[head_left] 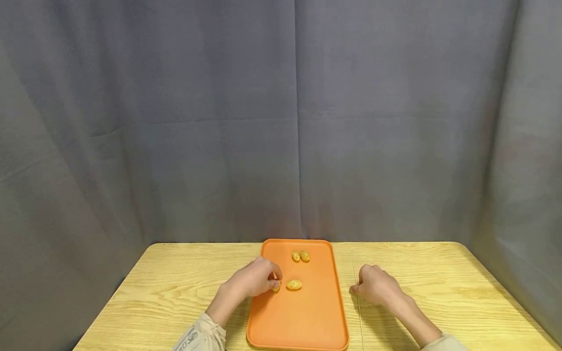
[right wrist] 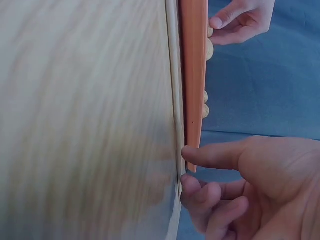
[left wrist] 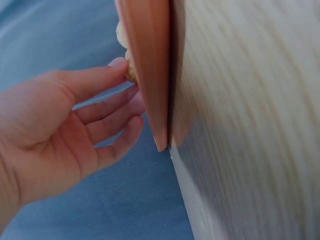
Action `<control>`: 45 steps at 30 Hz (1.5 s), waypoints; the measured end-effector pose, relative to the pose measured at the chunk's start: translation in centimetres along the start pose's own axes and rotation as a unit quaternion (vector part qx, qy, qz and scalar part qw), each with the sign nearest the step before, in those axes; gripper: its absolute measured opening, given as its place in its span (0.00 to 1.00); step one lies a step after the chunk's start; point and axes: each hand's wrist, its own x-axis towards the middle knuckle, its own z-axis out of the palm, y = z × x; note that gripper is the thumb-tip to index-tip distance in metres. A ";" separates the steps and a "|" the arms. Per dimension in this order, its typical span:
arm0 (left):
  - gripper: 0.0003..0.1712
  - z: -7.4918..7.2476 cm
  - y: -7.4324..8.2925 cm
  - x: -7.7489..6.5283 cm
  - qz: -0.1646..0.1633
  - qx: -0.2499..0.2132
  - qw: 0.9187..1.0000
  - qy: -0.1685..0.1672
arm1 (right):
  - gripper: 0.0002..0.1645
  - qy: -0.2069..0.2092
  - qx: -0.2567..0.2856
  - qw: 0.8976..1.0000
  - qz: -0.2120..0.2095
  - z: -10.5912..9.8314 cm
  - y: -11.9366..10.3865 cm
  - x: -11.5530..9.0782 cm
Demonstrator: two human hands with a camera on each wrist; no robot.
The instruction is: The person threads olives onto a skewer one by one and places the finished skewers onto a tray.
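Observation:
On the orange tray [head_left: 303,317] lie several small tan ovals with a rough, mottled surface, like nuts in their shells. My left hand [head_left: 256,277] reaches over the tray's left side and pinches one tan oval [left wrist: 131,71] between thumb and fingers, low against the tray. Just right of it lies another oval [head_left: 293,284]; two more ovals [head_left: 300,256] sit side by side near the far end. My right hand [head_left: 376,283] is on the table right of the tray, fingertips at a thin pale stick [head_left: 361,321]. Whether they grip it is unclear.
A light wood-grain table [head_left: 175,282] bears the tray, which extends lengthwise away from me. Grey curtains [head_left: 219,146] hang behind the table and at both sides. The tray has a low raised rim [head_left: 340,292].

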 end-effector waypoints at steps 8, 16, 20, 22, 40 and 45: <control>0.03 0.1 -0.1 -0.1 -0.013 0.003 1.000 -0.005 | 0.30 -0.026 0.026 0.999 0.008 0.2 -0.4 -0.3; 0.04 0.0 -0.1 -0.1 -0.001 0.023 1.000 0.003 | 0.26 -0.027 0.066 0.997 0.031 0.3 -0.2 -0.3; 0.05 -0.2 -0.2 -0.1 -0.006 0.014 1.000 0.009 | 0.27 -0.020 0.078 0.995 0.052 0.1 -0.1 -0.1; 0.05 -0.4 -0.3 -0.1 -0.007 0.007 1.000 0.020 | 0.27 -0.015 0.075 0.996 0.055 -0.2 0.0 -0.1; 0.11 -3.5 0.1 0.1 0.052 -0.222 0.955 0.190 | 0.05 0.060 0.155 0.979 -0.120 -3.6 -2.0 0.0; 0.13 -4.4 0.7 -0.2 0.046 -0.326 0.925 0.188 | 0.04 0.069 0.197 0.960 -0.186 -4.1 -3.1 -0.5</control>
